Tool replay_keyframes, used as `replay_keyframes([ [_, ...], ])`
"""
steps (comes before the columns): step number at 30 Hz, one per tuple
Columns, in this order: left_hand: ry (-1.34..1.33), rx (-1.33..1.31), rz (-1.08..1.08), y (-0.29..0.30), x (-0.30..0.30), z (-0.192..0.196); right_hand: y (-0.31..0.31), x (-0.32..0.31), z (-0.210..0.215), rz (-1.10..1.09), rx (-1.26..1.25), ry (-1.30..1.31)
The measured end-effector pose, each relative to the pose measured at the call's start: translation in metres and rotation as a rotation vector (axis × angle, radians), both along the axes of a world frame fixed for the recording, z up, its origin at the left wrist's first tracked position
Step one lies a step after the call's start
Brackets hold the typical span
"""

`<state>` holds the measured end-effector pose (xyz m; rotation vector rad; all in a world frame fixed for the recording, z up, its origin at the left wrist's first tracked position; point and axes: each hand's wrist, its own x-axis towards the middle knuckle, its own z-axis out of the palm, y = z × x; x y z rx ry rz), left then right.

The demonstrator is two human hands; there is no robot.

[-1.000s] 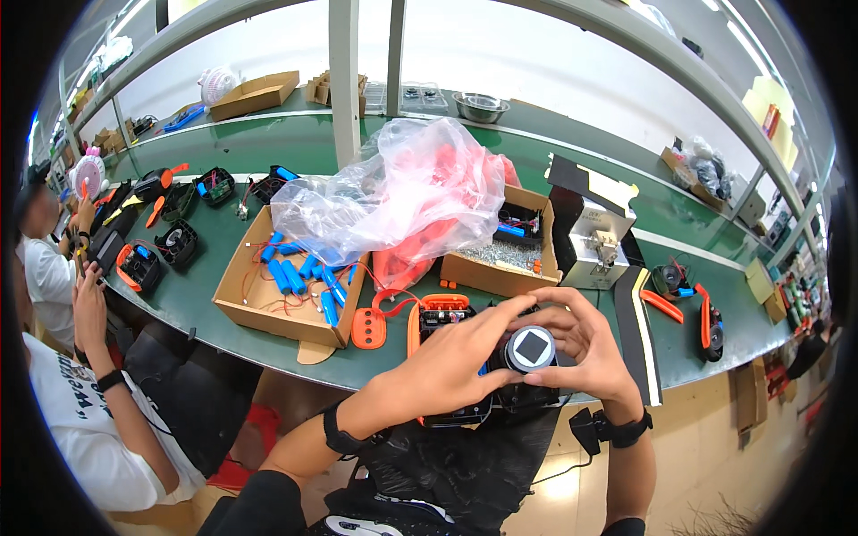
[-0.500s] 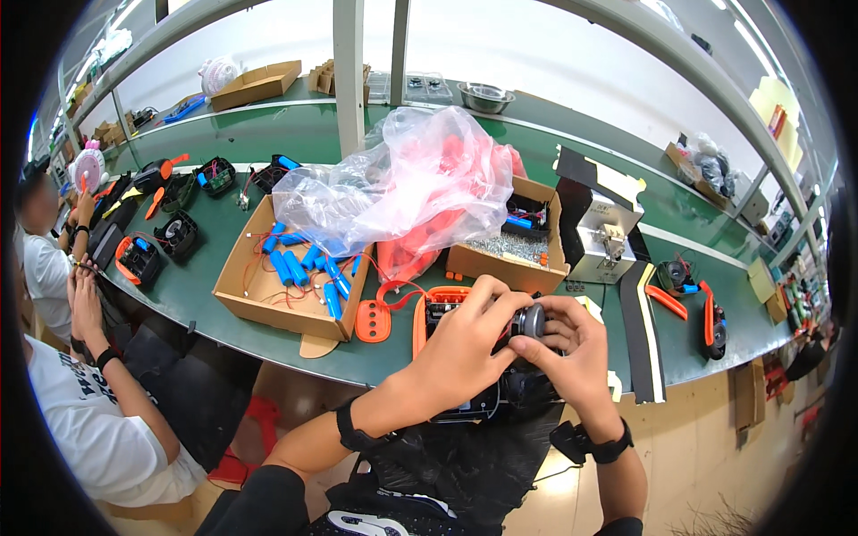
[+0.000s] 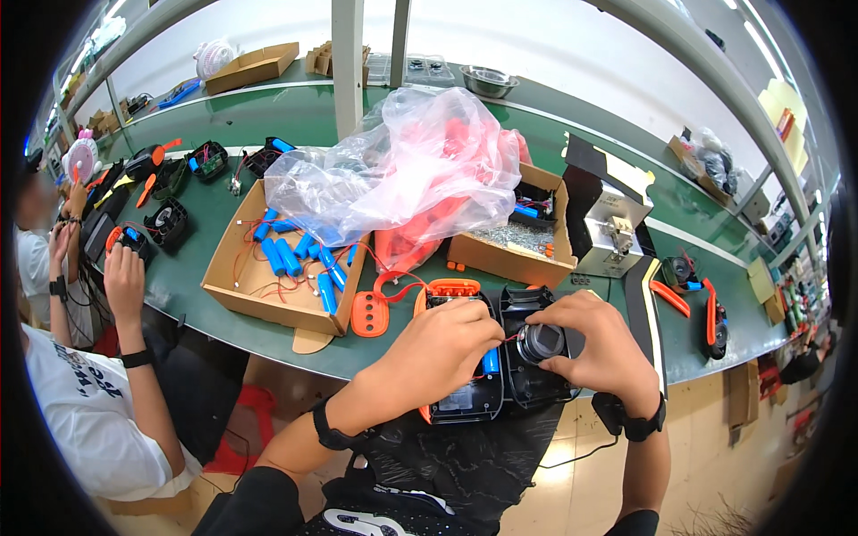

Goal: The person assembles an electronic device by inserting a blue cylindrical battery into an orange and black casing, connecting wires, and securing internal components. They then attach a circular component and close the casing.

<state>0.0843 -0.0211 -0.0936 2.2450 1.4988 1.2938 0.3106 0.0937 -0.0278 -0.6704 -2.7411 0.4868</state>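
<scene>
An opened device casing lies at the bench's near edge, its two halves side by side. In the left half point(image 3: 465, 402), black with orange trim, a blue battery cell point(image 3: 491, 361) shows. My left hand point(image 3: 420, 344) is over this half, fingertips pressed together beside a thin red wire; what they pinch is hidden. My right hand point(image 3: 608, 344) grips a round dark speaker point(image 3: 541, 342) by its rim, between thumb and fingers, at the black right half point(image 3: 527, 384). Whether the speaker is seated there, I cannot tell.
A cardboard box point(image 3: 268, 308) of blue cells stands left, near an orange strap piece point(image 3: 369, 314). Clear plastic bagging point(image 3: 402, 170) lies behind. Another box point(image 3: 509, 255) holds small screws. A metal fixture point(image 3: 612, 232) stands right. A co-worker's hand point(image 3: 125, 281) is at far left.
The speaker has gone from being held up between both hands to down at the right casing half. My left hand has moved left off it, uncovering the open halves.
</scene>
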Motion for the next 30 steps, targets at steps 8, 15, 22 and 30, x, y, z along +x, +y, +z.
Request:
replay_keyframes([
  [8,0.01,-0.017,0.021,-0.007,0.003,-0.002,0.008,-0.015,0.004,0.058,0.003,-0.144],
  [15,-0.076,-0.022,0.011,-0.008,0.004,-0.004,0.007,-0.018,0.007,0.038,-0.015,-0.192],
  [22,-0.097,-0.046,0.014,-0.009,0.003,-0.002,0.01,-0.017,0.003,0.041,-0.03,-0.148],
  [30,-0.122,-0.075,-0.002,-0.006,0.004,-0.001,0.015,-0.019,0.003,0.165,0.021,-0.114],
])
